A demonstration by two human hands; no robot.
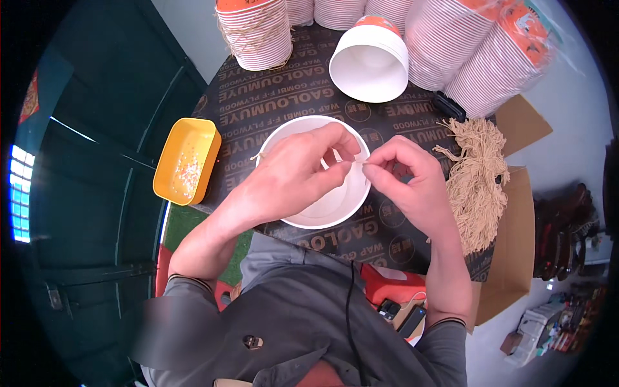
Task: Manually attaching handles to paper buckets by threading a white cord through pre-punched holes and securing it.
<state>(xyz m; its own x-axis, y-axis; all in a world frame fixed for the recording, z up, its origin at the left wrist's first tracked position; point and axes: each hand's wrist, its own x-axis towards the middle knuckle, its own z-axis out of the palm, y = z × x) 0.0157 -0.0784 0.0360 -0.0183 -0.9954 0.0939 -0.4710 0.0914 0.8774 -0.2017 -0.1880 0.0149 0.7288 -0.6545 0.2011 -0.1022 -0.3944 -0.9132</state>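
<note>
A round white paper tub stands on the dark printed table in front of me, its opening facing up. Above the right side of its rim, a thin piece of twine runs between my fingertips. My left hand reaches over the tub, thumb and fingers pinched on the twine. From the other side my right hand pinches it between thumb and forefinger. A small twine end sticks out at the tub's left rim. My left hand hides much of the tub's inside.
At the left table edge sits a yellow tray with many tiny coloured bits. Tall stacks of paper tubs line the back, beside a white tub lying tilted. A beige twine bundle and a cardboard box are on the right.
</note>
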